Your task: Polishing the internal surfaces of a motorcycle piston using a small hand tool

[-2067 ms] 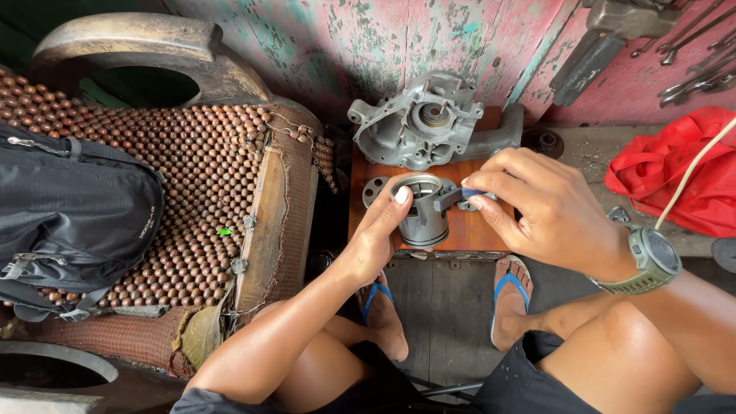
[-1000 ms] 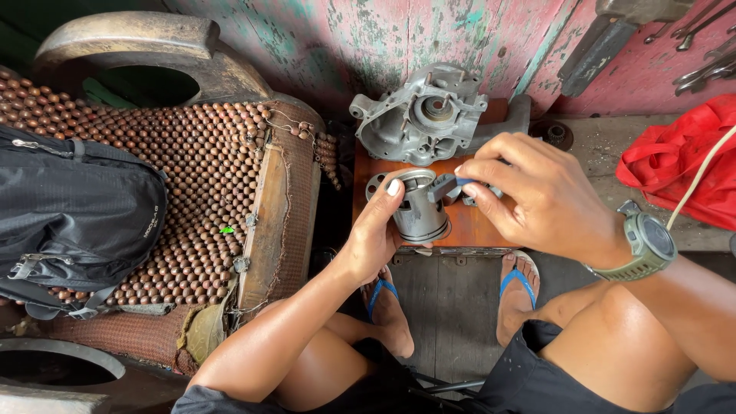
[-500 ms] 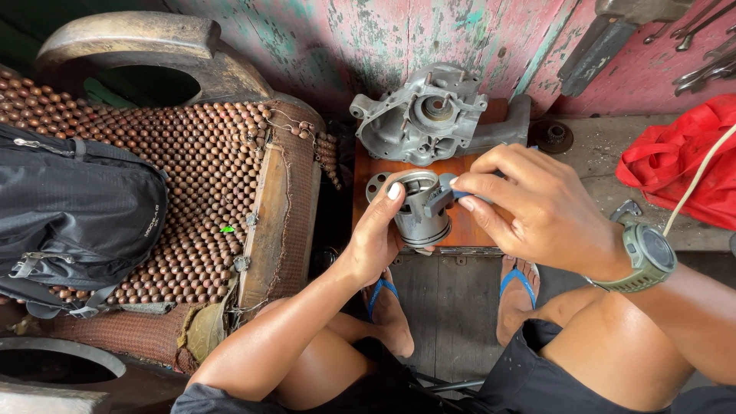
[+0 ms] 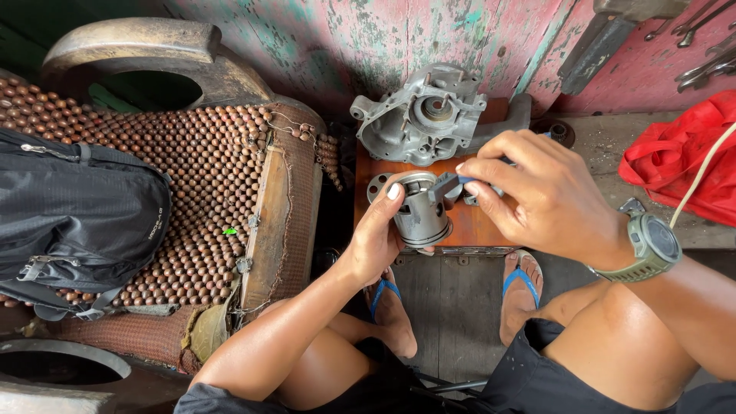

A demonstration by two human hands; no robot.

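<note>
peeling pink wall (image 4: 429,38) behind hands: left (image 4: 379,238) on piston (image 4: 419,215), right (image 4: 537,195) pinching tool (image 4: 448,184)

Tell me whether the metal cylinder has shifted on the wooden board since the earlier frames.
No. The metal cylinder sits at the same spot on the wooden board, below the grey engine casing, steadied by the left hand.

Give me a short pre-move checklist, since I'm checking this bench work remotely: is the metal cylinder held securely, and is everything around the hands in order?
1. Left hand grips the metal cylinder from the side: ok.
2. Cylinder rests on the orange wooden board: ok.
3. Right hand pinches a small dark tool at the cylinder's top rim: ok.
4. How the tool tip sits on the rim: cannot tell, fingers hide it.
5. Grey engine casing sits behind, apart from both hands: ok.
6. Feet in blue sandals lie directly below the board's edge: not ok.
</note>
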